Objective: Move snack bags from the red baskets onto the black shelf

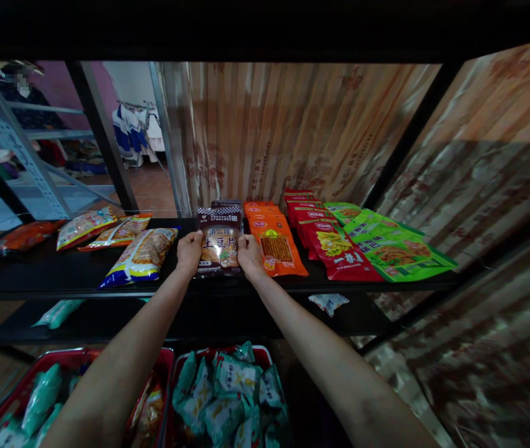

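Observation:
Both arms reach forward onto the black shelf [82, 274]. A dark brown potato chip packet [219, 246] is between my hands, tilted with its printed front towards me. My left hand [189, 252] grips its left edge, fingers closed. My right hand [250, 254] pinches its right edge, the thumb on the front. Behind it another dark packet [227, 204] shows only its top. Just right of my right hand lies a row of overlapping orange snack packets [276, 242].
Red packets [334, 249] and green packets [395, 249] overlap on the right; clear-fronted snack bags [141, 255] lie left. Below, a lower shelf [246, 317] holds a small blue-white packet [329, 302]. Red baskets [171, 373] contain turquoise packets [231, 386]. A curtain [265, 137] hangs behind black posts [101, 137].

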Available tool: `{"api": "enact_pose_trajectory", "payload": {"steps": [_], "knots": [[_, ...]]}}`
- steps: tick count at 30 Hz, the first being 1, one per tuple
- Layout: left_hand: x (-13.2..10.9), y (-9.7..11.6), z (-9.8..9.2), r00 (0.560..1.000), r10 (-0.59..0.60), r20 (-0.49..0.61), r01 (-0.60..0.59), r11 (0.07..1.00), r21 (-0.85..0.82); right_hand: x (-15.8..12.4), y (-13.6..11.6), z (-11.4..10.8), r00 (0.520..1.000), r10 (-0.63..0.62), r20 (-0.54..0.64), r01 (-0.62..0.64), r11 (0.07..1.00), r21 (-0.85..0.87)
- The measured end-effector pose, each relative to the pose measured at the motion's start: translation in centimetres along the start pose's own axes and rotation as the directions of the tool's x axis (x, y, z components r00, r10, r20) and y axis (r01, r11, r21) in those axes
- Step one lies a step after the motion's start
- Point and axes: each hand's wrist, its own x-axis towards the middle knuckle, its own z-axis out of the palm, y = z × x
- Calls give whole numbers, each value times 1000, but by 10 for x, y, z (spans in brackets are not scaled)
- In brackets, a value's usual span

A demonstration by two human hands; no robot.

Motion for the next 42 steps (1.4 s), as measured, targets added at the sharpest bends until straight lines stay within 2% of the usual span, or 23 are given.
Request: {"api": "enact_pose_trajectory", "payload": {"steps": [5,10,16,18,20,21,23,24,26,29,32,38,42], "knots": [[-11,-4,-6,994,-4,109,15,995,-94,-4,1,4,1000,-17,2,17,998,-65],[-17,-11,-11,991,50,122,-46,998,-33,-10,-2,3,999,-17,40,22,989,-144],[-18,-9,-9,992,113,49,-112,993,-36,-14,-10,-4,997,18,80,-8,992,-129],[-23,-4,-10,979,204,-19,-202,977,72,-14,-12,-6,995,14,95,-4,994,-105],[-31,1,-11,916,397,-53,-367,884,289,-13,-13,-8,994,7,106,4,995,-98],[-36,4,-11,861,508,-25,-460,797,391,-13,-13,-8,994,3,112,8,995,-99],[-44,8,-12,738,667,105,-612,596,520,-12,-12,-7,993,-9,118,21,994,-104],[-48,9,-12,693,700,171,-655,512,556,-12,-10,-7,993,-16,118,28,994,-106],[-54,9,-12,649,715,261,-685,399,610,-11,-7,-5,994,-30,107,41,993,-107],[-59,8,-12,621,692,367,-713,306,631,-11,-3,-2,996,-55,67,61,994,-96],[-61,7,-13,610,652,450,-739,262,621,-14,-1,1,996,-71,57,75,994,-82],[-58,4,-11,625,614,483,-736,257,626,-15,-8,-3,994,-64,84,67,997,-28],[-56,3,-10,640,587,497,-734,272,623,4,-19,-15,991,-116,73,116,993,4]]}}
